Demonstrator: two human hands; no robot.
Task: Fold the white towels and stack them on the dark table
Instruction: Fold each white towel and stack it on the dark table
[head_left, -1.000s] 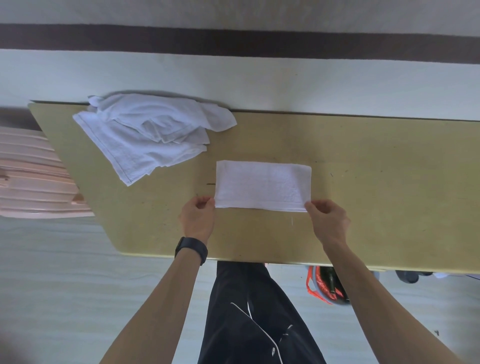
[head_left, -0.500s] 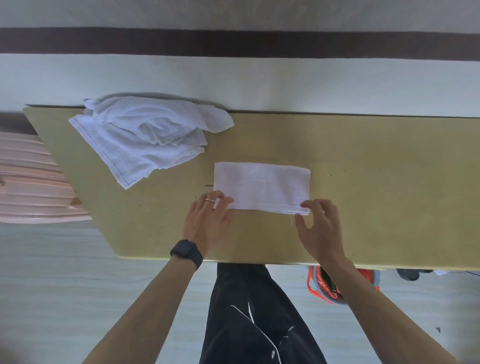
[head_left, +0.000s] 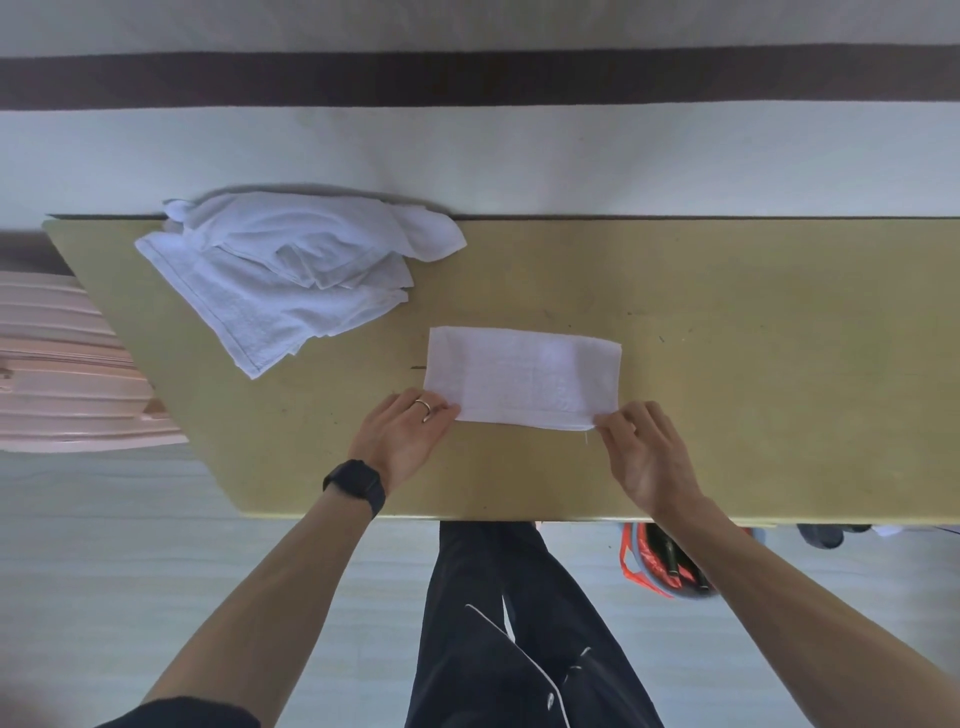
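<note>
Towel (head_left: 524, 376) folded, left hand (head_left: 402, 434) touching corner (ringed), right hand (head_left: 647, 457) pinching

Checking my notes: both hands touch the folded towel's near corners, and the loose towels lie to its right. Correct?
No: the head view shows the loose towels left of the folded towel. The left hand and right hand do touch its near corners.

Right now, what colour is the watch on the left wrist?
The watch is black, band and face alike; the head view shows it best.
</note>
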